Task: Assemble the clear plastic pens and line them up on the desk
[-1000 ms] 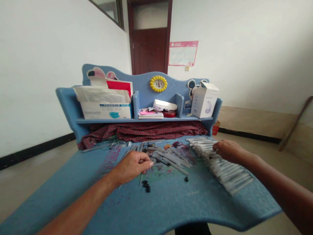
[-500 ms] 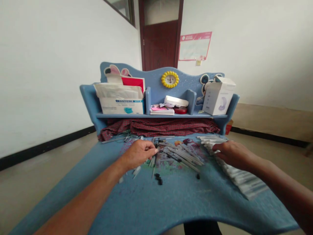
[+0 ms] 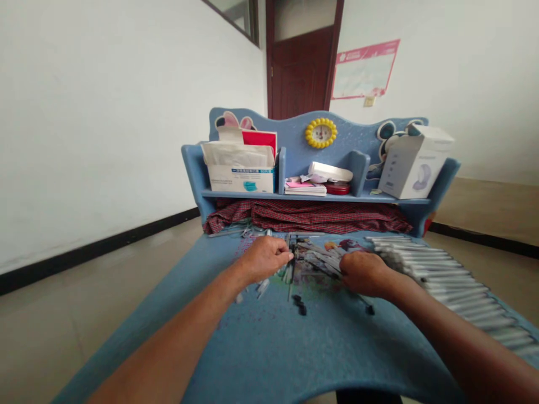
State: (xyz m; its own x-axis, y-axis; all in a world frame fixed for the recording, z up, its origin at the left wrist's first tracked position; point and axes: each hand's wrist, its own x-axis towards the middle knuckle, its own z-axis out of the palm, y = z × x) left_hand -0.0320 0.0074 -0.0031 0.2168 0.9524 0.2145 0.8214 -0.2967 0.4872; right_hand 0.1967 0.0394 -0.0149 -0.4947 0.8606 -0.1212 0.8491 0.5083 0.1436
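My left hand [image 3: 267,259] is closed in a pinch over the blue desk [image 3: 269,342], beside thin dark and clear sticks. Whatever is between its fingertips is too small to make out. Over the right end of a loose heap of translucent pen barrels [image 3: 322,258], my right hand [image 3: 364,273] has its fingers curled down, and they hide what they grip. Small black pen caps [image 3: 300,306] lie nearer to me, with another black piece [image 3: 370,310] below my right hand. Along the right side runs a long row of whitish pens [image 3: 450,280], packed side by side.
Behind the heap, a red checked cloth [image 3: 311,217] is bunched under the shelf [image 3: 252,196]. The shelf holds a mask box [image 3: 240,177], papers [image 3: 305,189], a red tin [image 3: 338,189] and a white box [image 3: 416,163]. A yellow flower-shaped clock [image 3: 320,133] is on its backboard.
My right hand has moved left, from the row of pens to the heap of barrels. My left hand keeps its pinch at the same spot. The view has swung left.
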